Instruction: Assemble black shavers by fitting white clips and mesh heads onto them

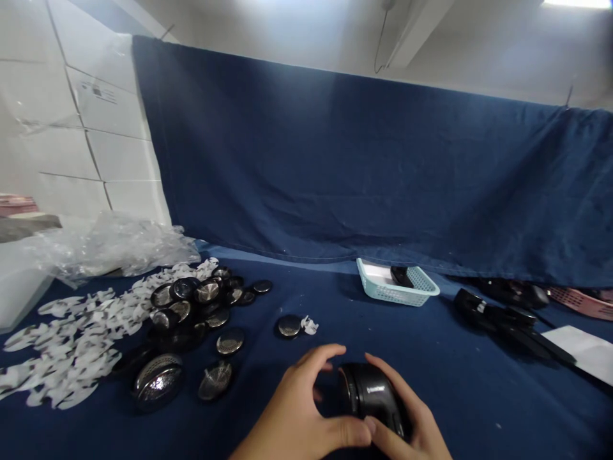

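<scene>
A black rounded device [376, 393] with small white lettering is at the bottom centre, its ringed end facing left. My right hand [412, 415] is wrapped round its right side, with the thumb in front. My left hand [306, 409] is curved at the ringed end, fingers apart, its thumb tip by the device's lower front beside my right thumb. Beyond my hands lie a black round cap with a metal mesh face [289, 326] and a small white plastic piece [309, 325], side by side on the blue cloth.
Many mesh-faced caps [207, 292] are heaped at left beside a pile of white plastic pieces [90, 326]. Clear plastic bags [115, 246] lie behind. A light-blue basket [402, 295] stands at the back; black devices [507, 319] and a pink basket [582, 303] are at right.
</scene>
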Demonstrator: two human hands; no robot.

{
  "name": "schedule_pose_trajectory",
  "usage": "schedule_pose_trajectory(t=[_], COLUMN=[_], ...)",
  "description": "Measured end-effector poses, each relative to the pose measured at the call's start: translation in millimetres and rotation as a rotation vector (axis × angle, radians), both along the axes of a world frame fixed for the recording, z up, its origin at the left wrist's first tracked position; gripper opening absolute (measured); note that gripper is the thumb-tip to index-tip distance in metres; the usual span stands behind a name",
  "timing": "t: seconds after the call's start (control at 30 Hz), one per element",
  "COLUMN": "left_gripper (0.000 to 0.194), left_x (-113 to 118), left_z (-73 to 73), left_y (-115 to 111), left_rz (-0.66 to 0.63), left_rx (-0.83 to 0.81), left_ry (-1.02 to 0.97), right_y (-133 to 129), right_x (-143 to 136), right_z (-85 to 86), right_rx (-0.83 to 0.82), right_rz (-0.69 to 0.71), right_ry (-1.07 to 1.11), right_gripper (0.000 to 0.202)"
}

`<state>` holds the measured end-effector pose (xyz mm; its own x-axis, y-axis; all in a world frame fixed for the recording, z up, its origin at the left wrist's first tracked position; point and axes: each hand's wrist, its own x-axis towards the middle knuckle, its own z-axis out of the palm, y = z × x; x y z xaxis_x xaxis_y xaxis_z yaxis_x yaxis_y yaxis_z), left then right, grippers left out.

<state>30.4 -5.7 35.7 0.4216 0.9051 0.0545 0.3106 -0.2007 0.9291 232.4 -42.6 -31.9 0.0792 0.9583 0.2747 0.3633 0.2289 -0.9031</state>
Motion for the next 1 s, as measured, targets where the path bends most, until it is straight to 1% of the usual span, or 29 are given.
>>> schedule_pose_trajectory(t=[0.07, 0.1, 0.13, 0.17, 0.27, 0.3, 0.33, 0.4, 0.43, 0.47, 0.5, 0.57, 0.6, 0.63, 0.73, 0.77, 0.8, 0.83, 0.9, 0.93, 0.97, 1.0], left_gripper=[0.04, 0.032, 0.029, 0.032, 0.059, 0.061, 0.058, 0.045, 0.042, 0.044, 0.052, 0.078, 0.083, 0.079, 0.043, 0.036, 0.034, 0.042, 0.076, 0.086, 0.085, 0.076], left_x=[0.7, 1.1, 1.5, 1.6, 1.6, 1.6, 1.7, 1.8, 1.8, 1.7, 1.4, 0.7, 0.5, 0.4, 1.0, 1.2, 1.3, 1.2, 0.7, 0.4, 0.2, 0.2], left_z=[-2.5, -3.4, -3.8, -3.8, -2.2, -1.8, -1.6, -2.0, -2.6, -3.1, -3.6, -3.9, -3.6, -3.1, -0.6, 0.3, 1.1, 1.7, 2.3, 2.2, 1.7, 0.9], left_y=[0.9, 1.4, 1.7, 1.8, 0.8, 0.3, -0.3, -1.3, -1.8, -2.3, -2.8, -3.2, -3.0, -2.7, -0.7, -0.2, 0.2, 0.3, -0.1, -0.5, -0.9, -1.3], left_rz=[-0.04, -0.052, -0.053, -0.048, -0.025, -0.014, -0.011, -0.014, -0.012, -0.004, 0.016, 0.052, 0.061, 0.064, 0.031, 0.017, 0.008, 0.008, 0.019, 0.018, 0.006, -0.012], left_rx=[-0.023, -0.018, -0.005, 0.014, 0.062, 0.067, 0.062, 0.033, 0.028, 0.032, 0.047, 0.09, 0.106, 0.114, 0.112, 0.116, 0.126, 0.139, 0.157, 0.156, 0.144, 0.13], left_ry=[-0.048, -0.071, -0.083, -0.084, -0.019, 0.014, 0.044, 0.079, 0.082, 0.083, 0.086, 0.115, 0.138, 0.164, 0.205, 0.202, 0.198, 0.199, 0.225, 0.25, 0.275, 0.294], right_y=[-0.2, -0.1, 0.0, 0.2, 0.9, 1.0, 1.0, 0.7, 0.6, 0.5, 0.5, 0.6, 0.7, 0.8, 0.8, 0.7, 0.7, 0.6, 0.7, 0.7, 0.8, 0.9], right_x=[-1.2, -1.8, -2.1, -2.2, -0.8, -0.1, 0.5, 0.8, 0.5, 0.1, -0.5, -1.6, -2.1, -2.4, -2.8, -2.7, -2.5, -2.2, -1.6, -1.4, -1.3, -1.3], right_z=[0.1, 0.3, 0.6, 0.9, 1.6, 1.6, 1.5, 1.3, 1.3, 1.6, 2.0, 3.0, 3.4, 3.7, 4.1, 4.4, 4.8, 5.4, 6.9, 7.5, 7.9, 8.0], right_rx=[0.002, 0.006, 0.009, 0.011, -0.002, -0.006, -0.006, -0.004, -0.003, -0.003, -0.006, -0.003, 0.003, 0.009, 0.012, 0.008, 0.005, 0.005, 0.0, -0.006, -0.012, -0.016], right_rz=[0.01, 0.018, 0.026, 0.032, 0.048, 0.045, 0.041, 0.042, 0.045, 0.05, 0.059, 0.051, 0.044, 0.041, 0.054, 0.054, 0.048, 0.037, 0.032, 0.046, 0.066, 0.085], right_ry=[0.027, 0.049, 0.073, 0.094, 0.084, 0.068, 0.057, 0.058, 0.066, 0.073, 0.076, 0.079, 0.082, 0.085, 0.093, 0.095, 0.095, 0.095, 0.094, 0.097, 0.104, 0.116], right_gripper=[0.068, 0.067, 0.066, 0.066, 0.064, 0.064, 0.064, 0.065, 0.065, 0.065, 0.065, 0.064, 0.063, 0.062, 0.063, 0.063, 0.063, 0.062, 0.06, 0.06, 0.061, 0.062])
